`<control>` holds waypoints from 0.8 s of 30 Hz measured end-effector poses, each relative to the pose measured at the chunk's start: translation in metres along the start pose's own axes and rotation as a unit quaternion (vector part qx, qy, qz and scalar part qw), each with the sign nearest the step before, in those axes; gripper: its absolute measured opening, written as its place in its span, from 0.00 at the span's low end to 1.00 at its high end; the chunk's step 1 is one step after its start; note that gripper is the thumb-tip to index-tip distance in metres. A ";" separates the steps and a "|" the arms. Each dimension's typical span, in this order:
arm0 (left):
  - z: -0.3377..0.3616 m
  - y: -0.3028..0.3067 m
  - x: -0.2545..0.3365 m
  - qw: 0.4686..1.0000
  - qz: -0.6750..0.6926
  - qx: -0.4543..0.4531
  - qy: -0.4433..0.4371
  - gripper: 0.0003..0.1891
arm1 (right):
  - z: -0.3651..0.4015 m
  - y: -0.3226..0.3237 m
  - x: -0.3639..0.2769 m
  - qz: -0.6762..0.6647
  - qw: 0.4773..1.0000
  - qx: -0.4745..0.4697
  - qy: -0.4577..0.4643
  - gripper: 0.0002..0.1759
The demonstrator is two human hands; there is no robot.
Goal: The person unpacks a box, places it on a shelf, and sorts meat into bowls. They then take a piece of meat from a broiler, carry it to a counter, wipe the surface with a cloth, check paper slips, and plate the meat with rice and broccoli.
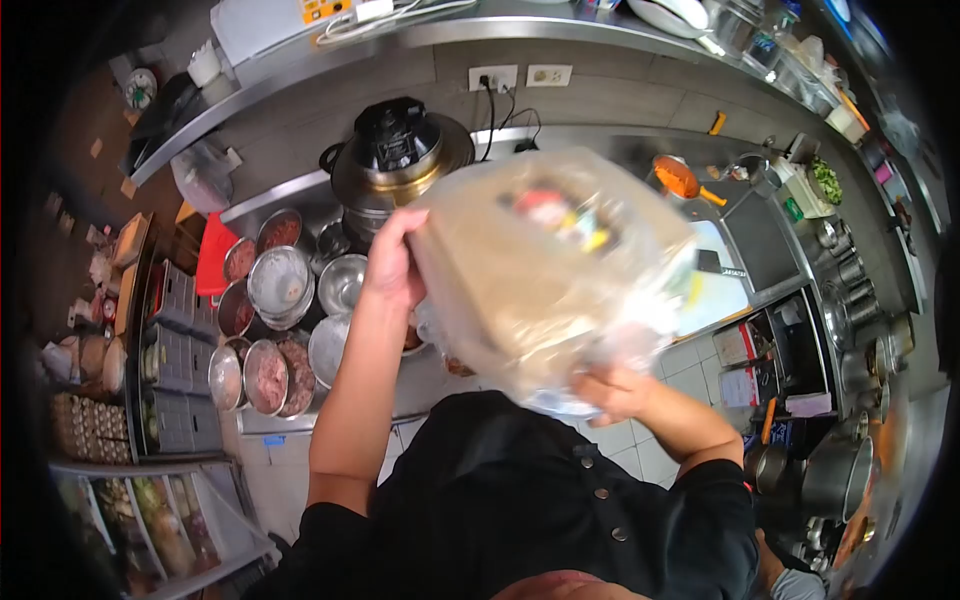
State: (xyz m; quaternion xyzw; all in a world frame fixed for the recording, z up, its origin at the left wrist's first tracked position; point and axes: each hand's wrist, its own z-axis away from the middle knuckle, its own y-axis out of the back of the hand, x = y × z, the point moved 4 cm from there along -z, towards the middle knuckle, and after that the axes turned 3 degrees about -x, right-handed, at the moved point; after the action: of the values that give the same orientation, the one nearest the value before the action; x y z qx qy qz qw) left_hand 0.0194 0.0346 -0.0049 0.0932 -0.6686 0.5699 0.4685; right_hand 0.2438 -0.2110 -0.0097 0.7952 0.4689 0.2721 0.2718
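Observation:
Held up in front of my chest is a large tan block-shaped package in clear plastic [500, 270], with a blurred red, yellow and green print on its upper face. My left hand [395, 262] grips its left edge, fingers closed round the side and partly hidden behind it. At the lower right, my right hand [612, 392] is closed on the loose, crumpled plastic; its fingertips are smeared by motion. The package hides part of the counter behind it.
Left of the package, metal bowls of raw meat [268, 378] crowd the steel counter near a large lidded pot [400, 160]. To the right lie a white cutting board [715, 290], a knife [722, 266] and a pan of orange food [677, 178]. A steel shelf [420, 48] runs overhead.

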 end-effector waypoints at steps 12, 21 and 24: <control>0.045 0.211 -0.084 0.998 0.023 0.060 0.019 0.34 | -0.055 -0.023 0.014 0.062 0.928 -0.043 -0.366 0.23; 0.039 0.219 -0.036 1.000 0.004 0.009 -0.021 0.36 | -0.066 -0.013 0.057 -0.041 0.922 -0.088 -0.374 0.13; 0.041 0.209 -0.024 0.998 -0.029 -0.021 -0.050 0.35 | -0.067 -0.010 0.053 -0.026 0.917 -0.039 -0.397 0.19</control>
State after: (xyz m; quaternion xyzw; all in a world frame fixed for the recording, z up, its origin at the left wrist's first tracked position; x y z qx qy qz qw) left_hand -0.1263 0.0596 -0.1594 0.1314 -0.7001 0.5366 0.4524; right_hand 0.2136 -0.1478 0.0404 0.8140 0.3324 -0.0549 0.4733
